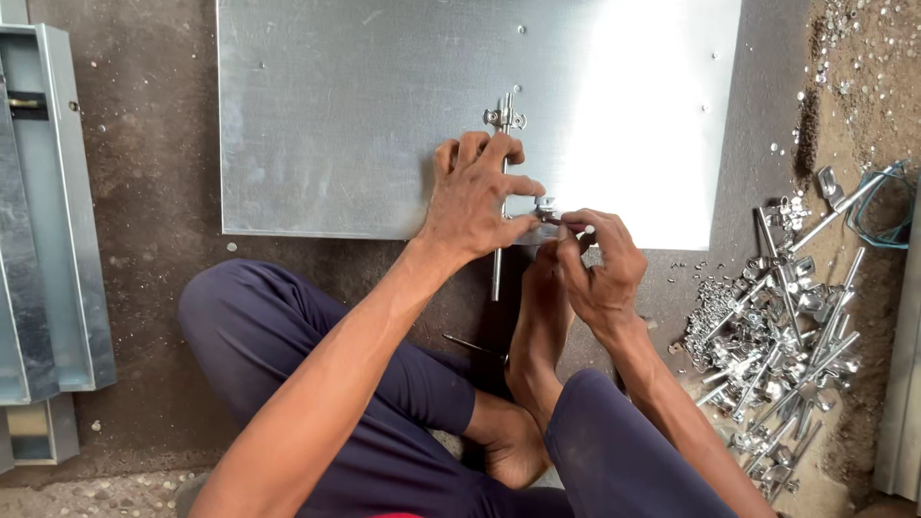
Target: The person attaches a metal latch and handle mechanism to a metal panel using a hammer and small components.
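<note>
Nearest the camera, the person is sitting cross-legged on the dark floor (153, 192), knees in dark blue trousers (278, 336) and 1 bare foot (542, 297) tucked up toward the near edge of the metal sheet (336, 115).

Just beyond, the right hand (602, 269) is pinching a small piece, seemingly a screw or rivet, between thumb and forefinger, right at the sheet's near edge. It is meeting a small bracket (547, 206) there. The left hand (475, 197) is pressing down on the sheet, fingers curled together over a slim metal rod (497, 273), thumb reaching toward the bracket.

The rod is lying across the sheet from its near edge toward the middle, where 1 clamp-like fitting (505, 117) is already sitting; whether it is fixed I cannot tell. By my judgement the far fitting is placed and the near bracket is still being fastened.

Along the floor's right edge a heap of similar rods and brackets (777, 336) is waiting. At the left edge, folded metal channels (48, 221) are lying. No packages, labels or signs are showing.
</note>
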